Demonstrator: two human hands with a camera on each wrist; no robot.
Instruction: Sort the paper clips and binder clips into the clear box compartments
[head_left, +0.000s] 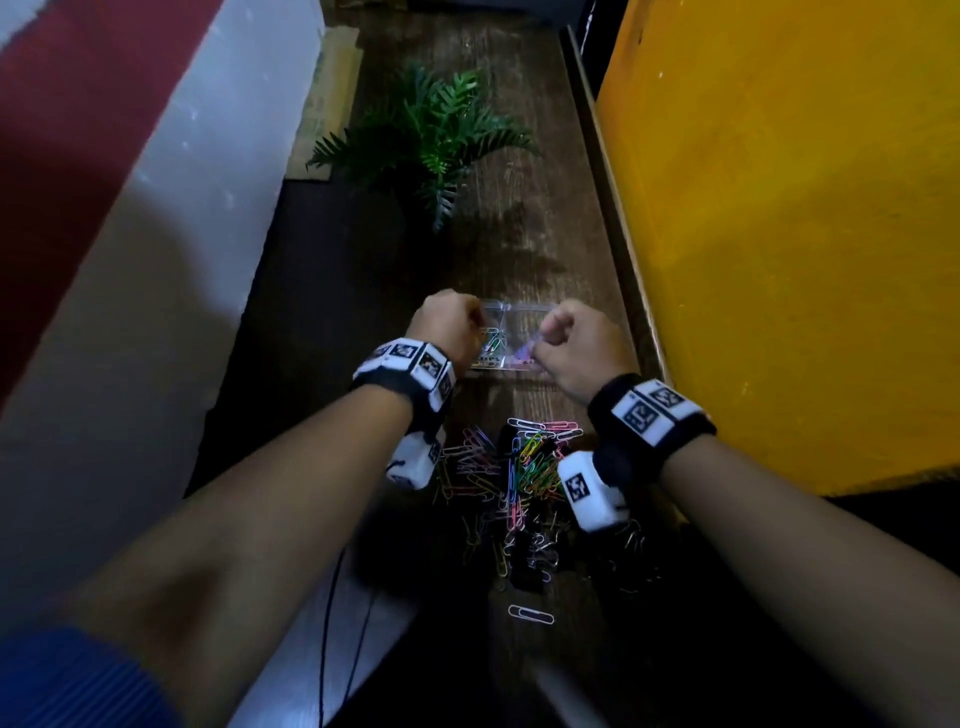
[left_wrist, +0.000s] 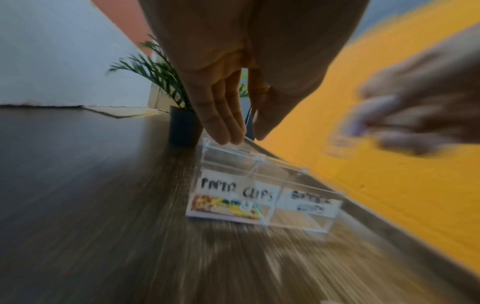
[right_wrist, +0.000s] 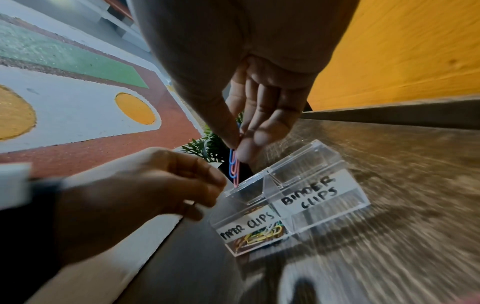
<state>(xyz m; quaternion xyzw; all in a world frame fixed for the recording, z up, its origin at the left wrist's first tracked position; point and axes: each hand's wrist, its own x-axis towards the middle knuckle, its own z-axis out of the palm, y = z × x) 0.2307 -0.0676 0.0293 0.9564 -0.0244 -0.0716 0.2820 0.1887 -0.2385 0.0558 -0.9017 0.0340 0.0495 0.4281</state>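
The right hand (right_wrist: 249, 115) has its grip closed on a few paper clips (right_wrist: 234, 170), pink and blue, pinched between thumb and fingertips and hanging straight down. Directly under that grip is the clear box (right_wrist: 306, 197), with the tips of the clips just above the far rim of the compartment labelled PAPER CLIPS. The left hand (left_wrist: 228, 98) is beside that grip, over the same end of the box; its fingers look straight and close together, their tips at the box's upper edge, and I can see nothing held in them, though the view is blurred.

By my reading the task is in its early part. The paper-clip compartment holds a shallow layer of coloured clips (right_wrist: 262, 236), and the compartment labelled BINDER CLIPS looks empty. Behind both grips, toward the person, a large mixed pile (head_left: 519, 483) of coloured paper clips and black binder clips lies on the tabletop (head_left: 322, 291), with one paper clip alone nearer the person. So most of the sorting is left, and all of the binder clips.

Room is narrow. A raised edge and an orange wall (head_left: 779, 234) run close along the outer side of the right grip, and the tabletop's other edge lies beyond the left grip. Ahead of both grips, past the box, stands a potted plant (head_left: 426, 135); open tabletop lies between it and the box.
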